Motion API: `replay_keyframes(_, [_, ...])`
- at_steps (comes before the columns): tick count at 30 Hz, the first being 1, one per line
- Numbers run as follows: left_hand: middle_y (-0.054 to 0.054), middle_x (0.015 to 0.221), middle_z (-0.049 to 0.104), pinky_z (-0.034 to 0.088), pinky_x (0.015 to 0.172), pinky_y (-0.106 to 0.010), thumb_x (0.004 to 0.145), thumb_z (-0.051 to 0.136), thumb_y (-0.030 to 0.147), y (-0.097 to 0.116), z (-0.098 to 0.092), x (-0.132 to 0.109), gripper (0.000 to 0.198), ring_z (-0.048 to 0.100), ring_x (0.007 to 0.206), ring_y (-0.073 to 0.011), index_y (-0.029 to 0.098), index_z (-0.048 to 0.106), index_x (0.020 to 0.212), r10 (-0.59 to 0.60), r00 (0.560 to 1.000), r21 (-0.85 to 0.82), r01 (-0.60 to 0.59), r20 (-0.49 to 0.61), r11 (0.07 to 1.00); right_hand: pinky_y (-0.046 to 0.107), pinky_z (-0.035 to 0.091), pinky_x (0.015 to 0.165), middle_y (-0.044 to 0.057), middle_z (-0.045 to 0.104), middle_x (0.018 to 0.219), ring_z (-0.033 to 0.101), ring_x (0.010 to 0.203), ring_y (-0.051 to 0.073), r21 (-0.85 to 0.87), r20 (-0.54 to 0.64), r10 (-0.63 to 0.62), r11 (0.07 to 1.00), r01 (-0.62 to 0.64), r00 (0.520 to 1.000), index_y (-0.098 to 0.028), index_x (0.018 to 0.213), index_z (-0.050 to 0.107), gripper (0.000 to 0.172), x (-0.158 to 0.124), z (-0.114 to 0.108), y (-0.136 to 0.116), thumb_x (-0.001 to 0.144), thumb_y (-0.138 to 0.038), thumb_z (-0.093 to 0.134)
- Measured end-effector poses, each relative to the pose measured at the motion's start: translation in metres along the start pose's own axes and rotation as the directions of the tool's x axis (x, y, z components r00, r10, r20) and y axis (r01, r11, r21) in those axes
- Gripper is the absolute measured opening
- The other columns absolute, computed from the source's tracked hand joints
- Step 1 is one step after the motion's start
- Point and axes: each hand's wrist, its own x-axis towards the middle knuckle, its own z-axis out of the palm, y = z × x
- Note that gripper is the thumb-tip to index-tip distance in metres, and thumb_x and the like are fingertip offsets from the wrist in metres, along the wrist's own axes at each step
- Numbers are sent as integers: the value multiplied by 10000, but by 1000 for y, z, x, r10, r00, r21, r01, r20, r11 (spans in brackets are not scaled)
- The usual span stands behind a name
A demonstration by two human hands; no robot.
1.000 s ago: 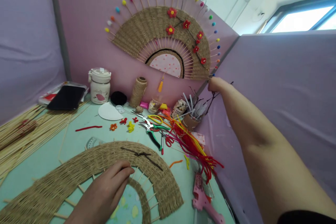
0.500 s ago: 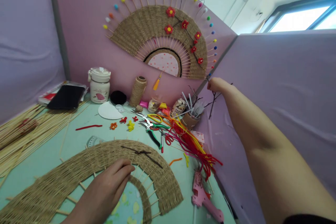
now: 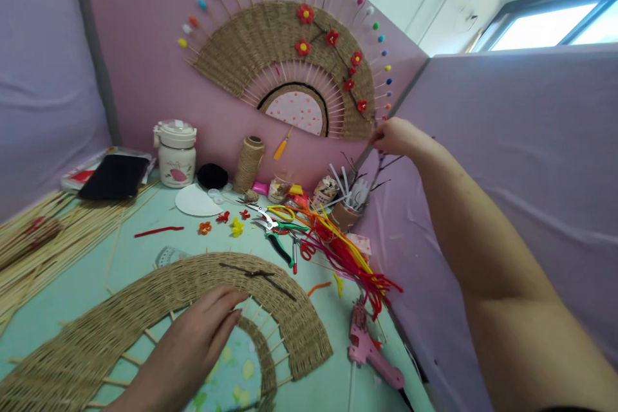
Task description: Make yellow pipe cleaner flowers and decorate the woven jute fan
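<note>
My left hand (image 3: 197, 328) lies over the inner edge of a woven half-round fan (image 3: 140, 296) on the table. Its fingers are stretched out and loose, near thin wooden ribs and a patterned green-blue centre piece (image 3: 236, 367). A forked dark twig (image 3: 264, 278) rests on the fan's weave, just beyond those fingers. My right hand (image 3: 393, 135) is raised at the wall corner, fingers pinched together by the lower right end of a finished fan (image 3: 270, 32). A branching twig (image 3: 382, 164) hangs from it, partly hidden behind hand and forearm.
Garden shears (image 3: 277, 248), a pipe-cleaner bundle (image 3: 347, 257) and a pink glue gun (image 3: 371, 347) lie right of centre. Behind stand a twine spool (image 3: 248, 164), a white jar (image 3: 176, 154) and a cardboard roll (image 3: 345, 215) with sticks. Wooden sticks (image 3: 72, 238) and a phone (image 3: 116, 177) are left.
My right hand has risen slightly and moved left with the twig, closer to the finished fan's end. My left hand stays on the woven fan. The whole view has shifted a little.
</note>
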Motion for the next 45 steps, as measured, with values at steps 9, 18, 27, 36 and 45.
replay_keyframes(9, [-133,1092,629,498,831,-353,825,468,557,30,-14,3,542,603,993,-232,176,537,1204,-286,884,-870,438,371,225,226,506,587,9,666,700,601,590,101,920,-23,-463,337,200,886,-157,818,689,114,-111,61,-165,744,-218,629])
replay_keyframes(18, [83,509,376,177,395,-152,740,642,405,17,-2,6,310,218,399,-24,159,522,885,-441,831,-871,454,339,186,297,468,831,109,613,1131,598,927,149,657,-104,-328,686,312,939,-159,1256,494,370,-53,111,-143,893,-209,446])
replay_keyframes(27, [78,500,390,190,397,-158,689,643,452,15,-7,10,358,245,398,-36,170,508,864,-571,787,-863,439,235,249,477,86,1059,94,678,782,486,1021,236,-421,69,-408,816,397,910,-158,875,708,259,-14,147,-35,815,-119,459])
replay_keyframes(36, [64,534,411,242,413,-167,721,609,425,14,-8,9,304,300,425,-52,174,523,869,-607,753,-846,477,254,237,481,142,982,124,679,828,486,1006,275,-527,12,-207,830,182,978,-159,837,703,289,-32,111,3,811,-122,418])
replay_keyframes(45, [61,544,414,244,408,-160,704,621,410,15,-13,11,323,302,441,-53,166,524,891,-640,730,-844,483,241,233,431,242,819,141,665,917,521,892,257,-479,24,-108,872,107,994,-150,813,674,292,-31,115,14,843,-196,387])
